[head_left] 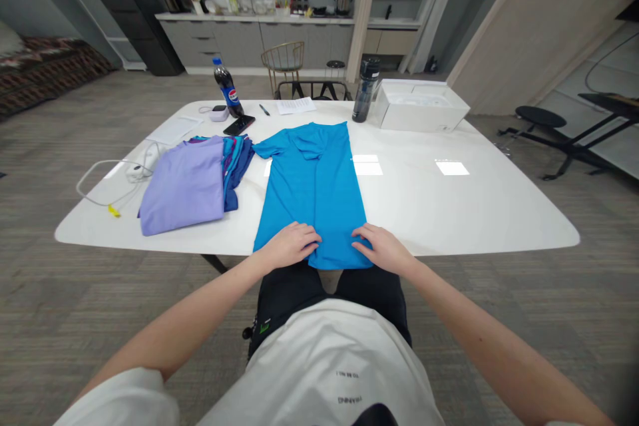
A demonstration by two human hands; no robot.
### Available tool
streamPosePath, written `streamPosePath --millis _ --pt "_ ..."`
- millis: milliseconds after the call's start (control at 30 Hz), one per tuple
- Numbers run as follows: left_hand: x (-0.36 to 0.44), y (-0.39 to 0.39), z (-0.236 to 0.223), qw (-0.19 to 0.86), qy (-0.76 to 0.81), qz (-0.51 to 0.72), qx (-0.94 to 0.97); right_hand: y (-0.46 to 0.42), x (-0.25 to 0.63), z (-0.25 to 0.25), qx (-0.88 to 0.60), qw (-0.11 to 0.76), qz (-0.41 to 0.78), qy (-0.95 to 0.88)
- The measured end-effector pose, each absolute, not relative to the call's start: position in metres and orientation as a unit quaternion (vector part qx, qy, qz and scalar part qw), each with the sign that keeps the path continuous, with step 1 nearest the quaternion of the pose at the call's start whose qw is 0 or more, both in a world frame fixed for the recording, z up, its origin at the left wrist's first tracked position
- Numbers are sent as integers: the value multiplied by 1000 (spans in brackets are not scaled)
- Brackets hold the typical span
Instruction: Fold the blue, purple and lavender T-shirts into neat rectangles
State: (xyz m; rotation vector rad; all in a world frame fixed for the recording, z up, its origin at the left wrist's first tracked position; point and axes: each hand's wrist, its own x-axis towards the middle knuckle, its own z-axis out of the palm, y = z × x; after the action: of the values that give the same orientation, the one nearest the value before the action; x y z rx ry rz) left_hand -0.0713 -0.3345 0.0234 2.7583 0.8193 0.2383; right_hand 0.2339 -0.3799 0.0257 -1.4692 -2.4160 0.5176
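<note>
A blue T-shirt [314,193] lies on the white table in front of me, its right side folded inward and a sleeve sticking out on the left. Its bottom edge hangs slightly over the table's near edge. My left hand [294,241] rests on the lower part of the shirt, fingers stretched out toward the fold line. On the shirt's lower right edge lies my right hand [382,246], thumb and fingers apart. Left of the shirt, a folded lavender garment [184,183] tops a stack of blue and purple clothes [237,163].
On the white table [474,213] stand a cola bottle [228,90], a dark water bottle [366,90] and a white box [419,106]. A phone [239,125], papers [296,106] and a pen [264,110] lie there too. A white cable [100,200] loops over the left edge.
</note>
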Motion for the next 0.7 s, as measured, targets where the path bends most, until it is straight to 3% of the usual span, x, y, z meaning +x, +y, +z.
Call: streamPosePath --millis 200,333,700 --pt "-54 -331 18 114 263 68 956 -305 212 13 -541 133 115 -823" --pt "-56 -303 18 127 333 113 928 -242 206 7 -567 123 89 -809" --pt "-103 -63 13 -13 629 158 761 -32 161 7 -595 112 73 -792"
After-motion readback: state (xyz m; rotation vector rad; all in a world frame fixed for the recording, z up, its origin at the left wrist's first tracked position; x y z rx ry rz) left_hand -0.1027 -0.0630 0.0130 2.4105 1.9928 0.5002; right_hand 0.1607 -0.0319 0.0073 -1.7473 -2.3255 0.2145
